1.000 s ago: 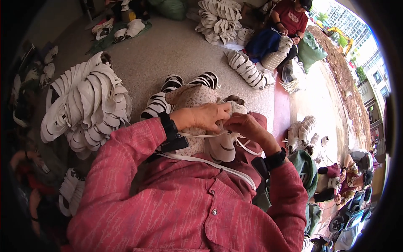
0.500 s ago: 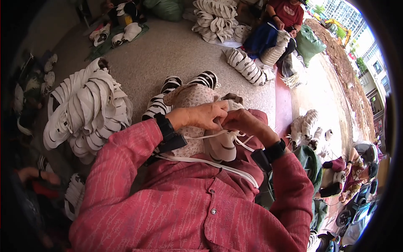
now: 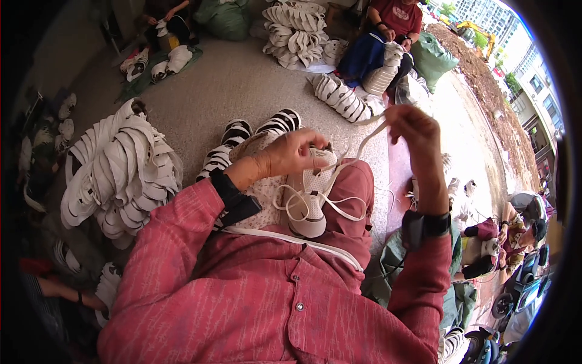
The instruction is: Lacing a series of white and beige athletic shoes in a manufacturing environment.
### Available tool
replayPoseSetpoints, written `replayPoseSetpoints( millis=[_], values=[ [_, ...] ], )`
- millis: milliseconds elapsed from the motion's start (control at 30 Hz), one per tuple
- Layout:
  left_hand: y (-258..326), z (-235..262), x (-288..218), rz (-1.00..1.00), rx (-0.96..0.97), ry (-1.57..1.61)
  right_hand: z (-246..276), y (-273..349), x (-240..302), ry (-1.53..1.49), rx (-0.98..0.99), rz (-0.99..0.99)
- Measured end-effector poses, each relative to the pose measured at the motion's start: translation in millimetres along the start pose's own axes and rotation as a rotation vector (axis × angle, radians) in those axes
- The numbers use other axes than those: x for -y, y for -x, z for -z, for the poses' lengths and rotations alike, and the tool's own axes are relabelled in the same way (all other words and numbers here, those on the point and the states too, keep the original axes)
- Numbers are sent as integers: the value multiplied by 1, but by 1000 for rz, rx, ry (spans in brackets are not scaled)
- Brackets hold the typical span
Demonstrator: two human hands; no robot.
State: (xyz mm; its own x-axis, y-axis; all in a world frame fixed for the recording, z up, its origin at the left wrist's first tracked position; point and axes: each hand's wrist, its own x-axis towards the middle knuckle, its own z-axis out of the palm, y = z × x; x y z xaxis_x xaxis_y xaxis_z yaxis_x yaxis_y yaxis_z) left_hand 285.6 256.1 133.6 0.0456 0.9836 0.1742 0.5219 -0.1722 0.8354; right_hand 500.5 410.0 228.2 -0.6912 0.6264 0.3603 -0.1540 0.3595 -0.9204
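A white sneaker (image 3: 309, 224) rests on my lap, toe towards me, its mesh upper facing up. My left hand (image 3: 288, 155) curls over the collar end of the sneaker, thumb and fingers bent around it; some fingertips are hidden. Raised to the right of the shoe, my right hand (image 3: 415, 127) pinches a white shoelace (image 3: 362, 145). That lace runs down from my fingers to the shoe's eyelets. Loose lace loops hang on both sides of the toe. A longer white strip (image 3: 273, 235) lies across my waist.
Stacked white shoe uppers (image 3: 124, 164) stand at my left, with more piles (image 3: 297, 30) at the far side. Beyond my knees are striped shoes (image 3: 279, 124). A person in a red shirt (image 3: 394, 18) handles a shoe at the far right. Green sacks (image 3: 433, 60) stand nearby.
My hands have parted: the right has lifted up and right, drawing the lace out, while the left stays by the shoe. The sneaker now shows more fully.
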Motion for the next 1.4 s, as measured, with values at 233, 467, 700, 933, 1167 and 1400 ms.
replayPoseSetpoints(
  millis=[233,467,700,933,1167,1400],
  values=[
    [5,-5,-73,-40,-172,486,-49,25,15,256,124,122],
    [18,-23,-52,82,-150,829,-67,28,-7,81,111,-18],
    [32,-26,-54,107,-202,769,-76,29,-16,-253,152,-293],
    [38,-33,-46,49,-307,629,-85,35,-11,-255,194,-368],
    [43,-29,-43,-365,-842,-350,-76,24,7,-127,16,-357],
    [69,-90,8,-612,160,-375,-48,-2,41,-236,47,-526]
  ],
)
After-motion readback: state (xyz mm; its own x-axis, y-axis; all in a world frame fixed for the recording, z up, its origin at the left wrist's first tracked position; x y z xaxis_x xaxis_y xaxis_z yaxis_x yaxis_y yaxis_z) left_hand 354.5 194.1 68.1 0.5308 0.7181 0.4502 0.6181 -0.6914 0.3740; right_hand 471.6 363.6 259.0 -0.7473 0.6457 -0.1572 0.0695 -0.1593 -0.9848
